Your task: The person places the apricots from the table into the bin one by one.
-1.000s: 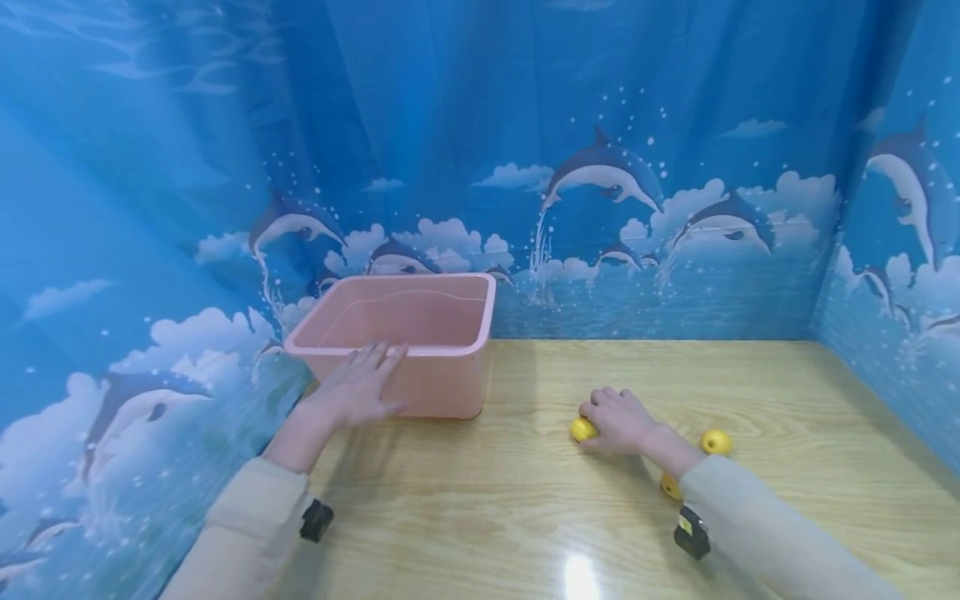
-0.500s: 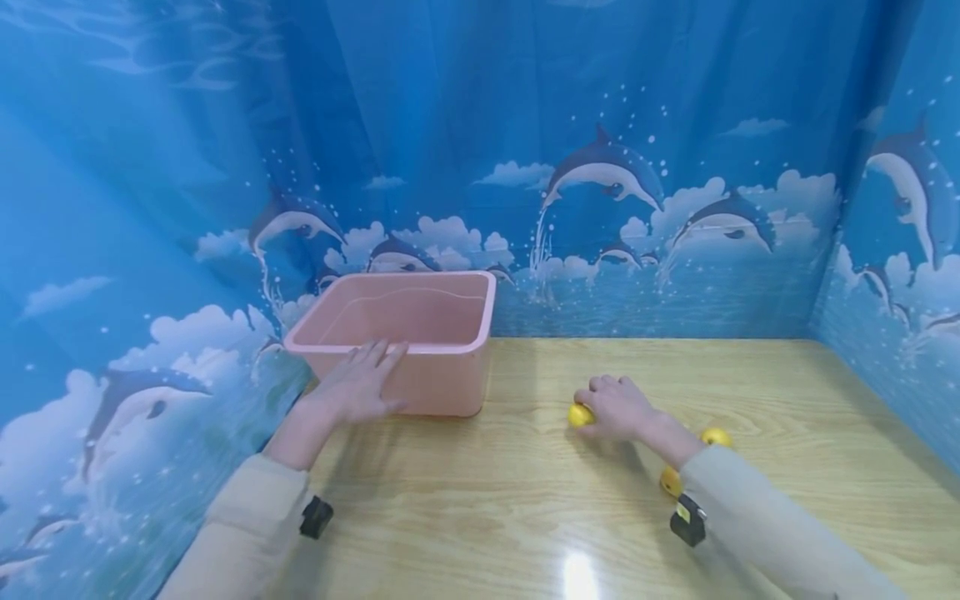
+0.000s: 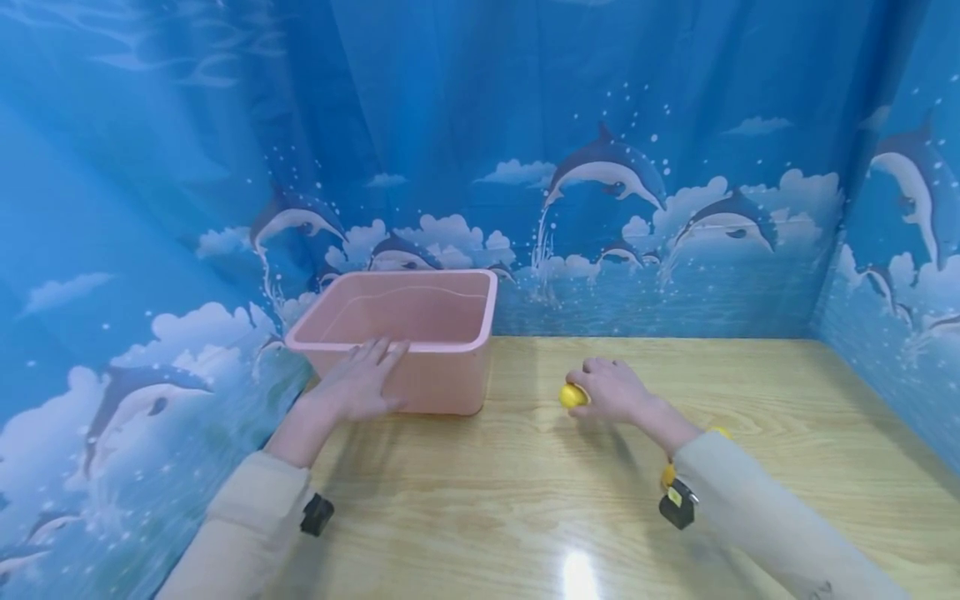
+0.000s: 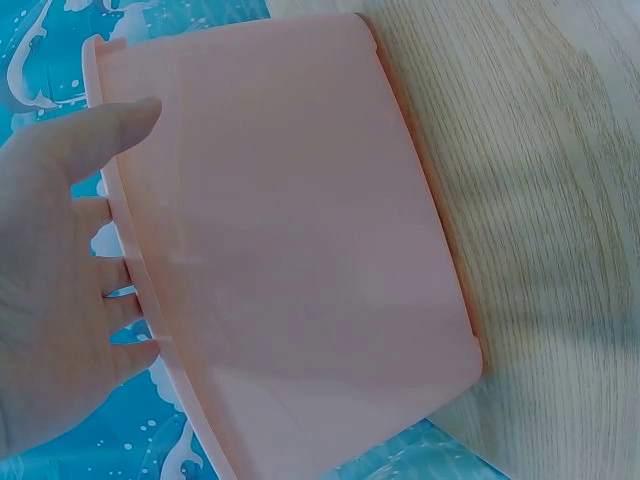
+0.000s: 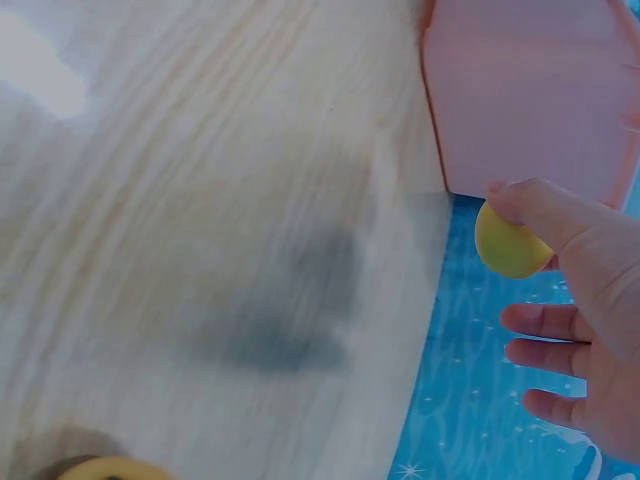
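A small yellow round fruit (image 3: 573,396) is pinched between the thumb and index finger of my right hand (image 3: 611,392), raised above the wooden table. The right wrist view shows the same yellow fruit (image 5: 510,242), with the other fingers (image 5: 548,356) spread away from it. My left hand (image 3: 352,387) rests at the near rim of a pink plastic bin (image 3: 461,379), its fingers straight. In the left wrist view the fingertips meet the bin's rim and the thumb (image 4: 130,122) lies in front of the outer wall.
Two more yellow fruits are partly hidden by the right forearm: one fruit (image 3: 668,475) near the wrist camera (image 3: 678,504), another (image 3: 722,432) behind the sleeve. A blue dolphin-print curtain (image 3: 675,275) borders the wooden table (image 3: 480,500) at the back and sides.
My right hand has lifted the yellow fruit off the table and moved it slightly left and away from me. The left hand and bin have stayed put.
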### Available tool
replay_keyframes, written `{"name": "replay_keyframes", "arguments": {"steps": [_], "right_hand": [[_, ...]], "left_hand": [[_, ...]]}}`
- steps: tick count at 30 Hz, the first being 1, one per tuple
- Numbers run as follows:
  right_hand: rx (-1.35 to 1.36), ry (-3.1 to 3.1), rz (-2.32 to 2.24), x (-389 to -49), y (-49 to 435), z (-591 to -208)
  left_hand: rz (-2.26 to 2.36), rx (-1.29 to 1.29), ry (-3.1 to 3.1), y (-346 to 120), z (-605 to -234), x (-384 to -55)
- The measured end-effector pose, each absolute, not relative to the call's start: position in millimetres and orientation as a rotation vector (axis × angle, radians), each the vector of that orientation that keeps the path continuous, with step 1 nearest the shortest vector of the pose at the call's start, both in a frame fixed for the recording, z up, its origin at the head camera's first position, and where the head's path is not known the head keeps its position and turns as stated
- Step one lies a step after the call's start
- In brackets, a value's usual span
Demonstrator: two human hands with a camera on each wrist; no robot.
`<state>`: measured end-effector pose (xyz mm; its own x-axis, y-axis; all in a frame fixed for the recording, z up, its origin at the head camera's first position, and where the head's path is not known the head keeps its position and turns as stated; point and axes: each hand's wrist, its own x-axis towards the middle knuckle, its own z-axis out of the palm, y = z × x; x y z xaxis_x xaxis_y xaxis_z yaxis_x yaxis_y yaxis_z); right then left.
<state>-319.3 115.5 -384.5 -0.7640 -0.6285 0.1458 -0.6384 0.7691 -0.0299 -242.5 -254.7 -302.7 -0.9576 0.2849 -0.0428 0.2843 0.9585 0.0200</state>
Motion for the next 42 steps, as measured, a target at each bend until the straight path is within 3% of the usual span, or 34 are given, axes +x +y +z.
{"name": "replay_keyframes", "arguments": {"steps": [42], "right_hand": [[1.054, -2.607, 0.093, -330, 50, -300]], "left_hand": [[-0.009, 0.439, 3.067, -253, -303, -243]]}}
